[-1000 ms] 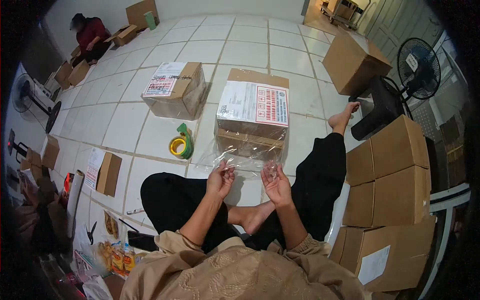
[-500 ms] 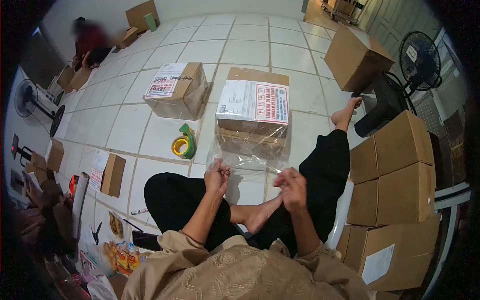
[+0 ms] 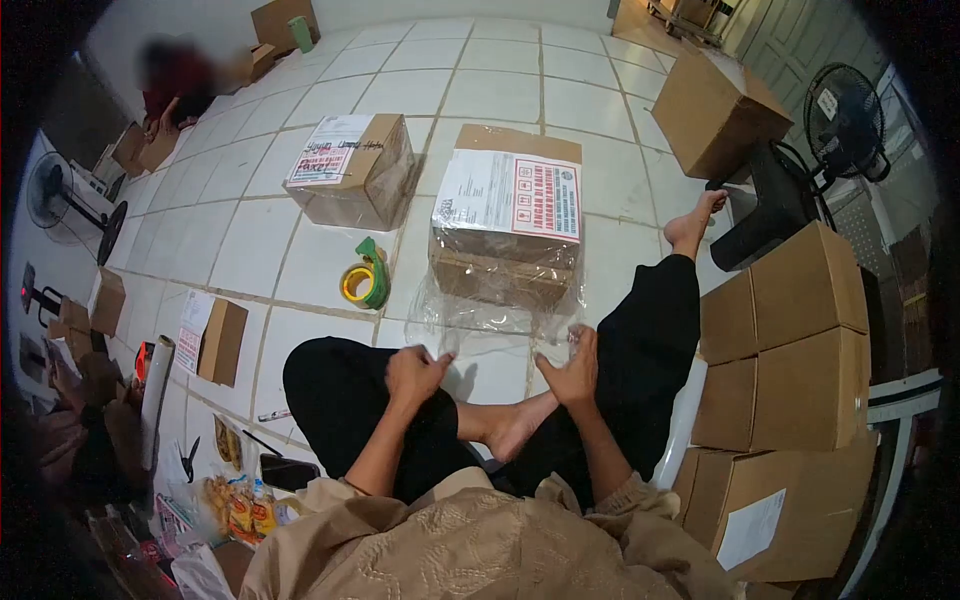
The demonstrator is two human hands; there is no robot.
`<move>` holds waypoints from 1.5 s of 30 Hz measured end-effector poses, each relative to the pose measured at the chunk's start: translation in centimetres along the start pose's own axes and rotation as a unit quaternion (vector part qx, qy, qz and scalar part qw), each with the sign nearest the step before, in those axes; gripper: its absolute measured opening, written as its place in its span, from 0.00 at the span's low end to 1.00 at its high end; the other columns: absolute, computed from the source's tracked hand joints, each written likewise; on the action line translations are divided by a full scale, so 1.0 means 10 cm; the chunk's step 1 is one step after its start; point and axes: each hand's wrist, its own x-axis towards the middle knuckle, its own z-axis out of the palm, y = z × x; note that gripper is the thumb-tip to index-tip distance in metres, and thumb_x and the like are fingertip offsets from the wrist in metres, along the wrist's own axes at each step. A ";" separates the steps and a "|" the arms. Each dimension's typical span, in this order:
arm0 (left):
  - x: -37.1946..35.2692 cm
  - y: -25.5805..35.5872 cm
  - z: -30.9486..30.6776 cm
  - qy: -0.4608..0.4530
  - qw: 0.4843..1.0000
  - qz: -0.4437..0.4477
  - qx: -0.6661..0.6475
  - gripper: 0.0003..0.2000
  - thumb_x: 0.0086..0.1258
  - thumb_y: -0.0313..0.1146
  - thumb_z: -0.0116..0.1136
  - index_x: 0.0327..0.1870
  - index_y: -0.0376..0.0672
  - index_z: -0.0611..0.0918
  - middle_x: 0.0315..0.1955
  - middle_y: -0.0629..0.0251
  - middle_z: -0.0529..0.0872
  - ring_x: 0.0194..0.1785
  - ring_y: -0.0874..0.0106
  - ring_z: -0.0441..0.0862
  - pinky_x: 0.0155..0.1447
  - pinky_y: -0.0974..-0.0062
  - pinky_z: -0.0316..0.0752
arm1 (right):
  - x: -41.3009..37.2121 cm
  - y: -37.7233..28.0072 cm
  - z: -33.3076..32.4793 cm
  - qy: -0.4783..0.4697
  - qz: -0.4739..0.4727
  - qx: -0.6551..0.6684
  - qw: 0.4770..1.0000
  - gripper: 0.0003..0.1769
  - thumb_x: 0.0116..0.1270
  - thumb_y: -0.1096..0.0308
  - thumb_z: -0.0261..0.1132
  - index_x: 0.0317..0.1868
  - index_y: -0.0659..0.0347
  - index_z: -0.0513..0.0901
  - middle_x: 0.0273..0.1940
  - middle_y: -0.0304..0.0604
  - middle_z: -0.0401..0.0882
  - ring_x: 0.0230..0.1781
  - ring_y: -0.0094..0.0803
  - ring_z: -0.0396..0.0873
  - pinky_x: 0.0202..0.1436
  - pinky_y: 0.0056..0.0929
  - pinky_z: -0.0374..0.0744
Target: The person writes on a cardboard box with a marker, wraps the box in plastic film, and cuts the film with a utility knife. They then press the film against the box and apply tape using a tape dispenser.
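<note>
A cardboard box (image 3: 505, 265) with a white shipping label and a red-printed sticker on top sits on the floor in front of me. Clear plastic wrap (image 3: 480, 315) covers it, and its loose end spreads toward me. My left hand (image 3: 413, 378) has its fingers closed at the left corner of that loose end. At the right corner, my right hand (image 3: 572, 370) grips the film near its fingertips, with the thumb standing somewhat apart. A tape dispenser (image 3: 366, 282) with yellow tape and a green body lies left of the box.
Behind the tape stands another wrapped box (image 3: 355, 175). A small labelled box (image 3: 222, 343) lies at left, near a plastic roll (image 3: 158, 400), scissors (image 3: 190, 458) and a phone (image 3: 288, 472). Large cartons (image 3: 785, 340) and a fan (image 3: 840, 120) stand at right. Another person (image 3: 175, 90) sits far left.
Both hands have shifted, the left one down and slightly left. The plastic's loose end now spreads wider and lies lower between them. The box looks about the same.
</note>
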 end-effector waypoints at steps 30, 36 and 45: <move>0.23 -0.23 0.00 0.292 0.918 0.069 -0.260 0.16 0.55 0.18 0.55 0.41 0.40 0.65 0.20 0.61 0.76 0.23 0.67 0.78 0.31 0.73 0.73 | 0.14 0.35 0.15 -0.017 0.070 0.113 0.991 0.11 0.47 0.82 0.60 0.28 0.66 0.66 0.22 0.47 0.67 0.22 0.41 0.69 0.29 0.33 0.71; 0.11 -0.24 0.03 0.109 0.992 0.043 0.041 0.14 0.52 0.35 0.63 0.37 0.40 0.77 0.23 0.54 0.83 0.33 0.56 0.83 0.41 0.64 0.76 | 0.11 0.38 0.33 0.000 0.111 0.126 0.986 0.14 0.48 0.76 0.66 0.35 0.65 0.72 0.23 0.47 0.73 0.23 0.40 0.76 0.30 0.34 0.74; 0.56 -0.21 0.39 -0.058 0.978 -0.086 -0.179 0.18 0.64 0.42 0.55 0.27 0.32 0.83 0.15 0.57 0.82 0.24 0.63 0.83 0.36 0.66 0.77 | -0.08 1.02 0.86 -0.137 0.187 0.103 0.967 0.17 0.63 0.65 0.61 0.24 0.74 0.78 0.19 0.46 0.79 0.18 0.29 0.79 0.21 0.25 0.77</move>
